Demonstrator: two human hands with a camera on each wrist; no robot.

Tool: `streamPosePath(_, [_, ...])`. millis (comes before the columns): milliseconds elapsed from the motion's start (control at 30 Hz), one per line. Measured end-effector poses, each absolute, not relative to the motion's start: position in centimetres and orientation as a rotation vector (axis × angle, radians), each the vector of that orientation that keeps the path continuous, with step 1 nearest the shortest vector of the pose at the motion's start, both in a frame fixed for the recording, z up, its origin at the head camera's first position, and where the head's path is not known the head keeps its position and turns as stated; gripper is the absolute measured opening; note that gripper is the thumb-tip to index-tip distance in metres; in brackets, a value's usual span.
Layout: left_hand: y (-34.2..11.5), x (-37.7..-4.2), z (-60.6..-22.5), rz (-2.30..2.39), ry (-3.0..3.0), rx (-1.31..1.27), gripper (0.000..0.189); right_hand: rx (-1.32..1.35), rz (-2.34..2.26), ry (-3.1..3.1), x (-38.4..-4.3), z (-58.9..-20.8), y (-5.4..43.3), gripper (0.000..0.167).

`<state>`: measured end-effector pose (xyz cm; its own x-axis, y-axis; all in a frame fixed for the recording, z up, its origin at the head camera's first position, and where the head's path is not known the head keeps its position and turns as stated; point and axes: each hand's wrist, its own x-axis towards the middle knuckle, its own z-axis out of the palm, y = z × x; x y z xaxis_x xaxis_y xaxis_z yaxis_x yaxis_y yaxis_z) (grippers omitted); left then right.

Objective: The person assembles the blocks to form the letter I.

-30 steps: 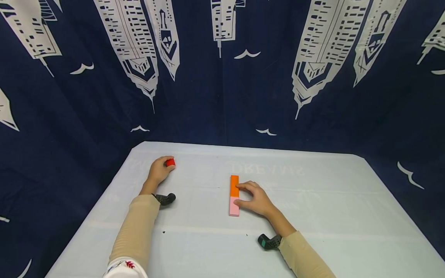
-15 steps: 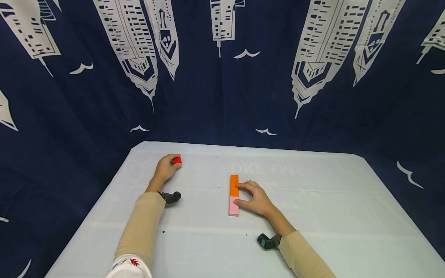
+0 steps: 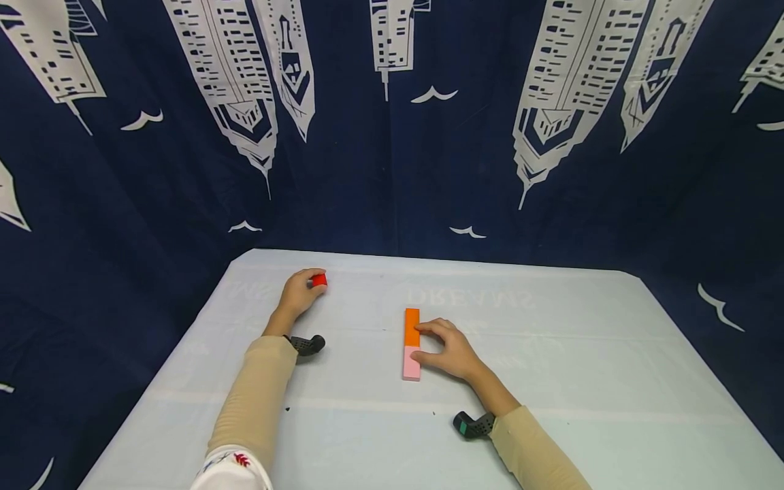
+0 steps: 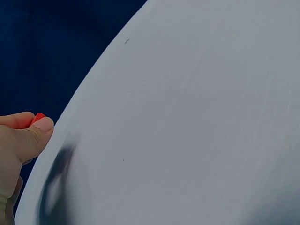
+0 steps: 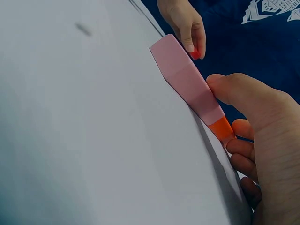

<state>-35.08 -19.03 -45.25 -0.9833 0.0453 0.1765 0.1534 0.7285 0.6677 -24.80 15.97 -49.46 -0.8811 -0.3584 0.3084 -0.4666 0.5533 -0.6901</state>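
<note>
My left hand (image 3: 299, 292) pinches a small red block (image 3: 320, 280) between thumb and fingers, near the far left of the white table. In the left wrist view, only an edge of the red block (image 4: 38, 117) shows between the fingertips. An orange block (image 3: 412, 327) and a pink block (image 3: 412, 364) lie end to end at mid-table, the orange one farther away. On their right side rests my right hand (image 3: 450, 350), fingers loosely curved. Its thumb touches the pink block (image 5: 185, 79), and its forefinger touches the orange block (image 5: 222, 129).
The white table (image 3: 551, 381) has cut far corners. Behind it hangs a dark blue cloth (image 3: 367, 190) printed with white buildings and birds. Black wrist devices (image 3: 308, 345) sit on both wrists. A small dark speck (image 3: 287, 409) lies left of the blocks.
My left hand has moved to the right and slightly away from me, carrying the red block. My right hand and the orange and pink blocks have stayed in place.
</note>
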Motion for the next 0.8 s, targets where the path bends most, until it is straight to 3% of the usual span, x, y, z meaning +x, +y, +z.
streamPosePath(800, [-15.3,-35.5,-45.1,-1.068,-2.798,-0.275,0.041,0.726,1.249,-2.634,-24.9,-49.5,16.0,0.055])
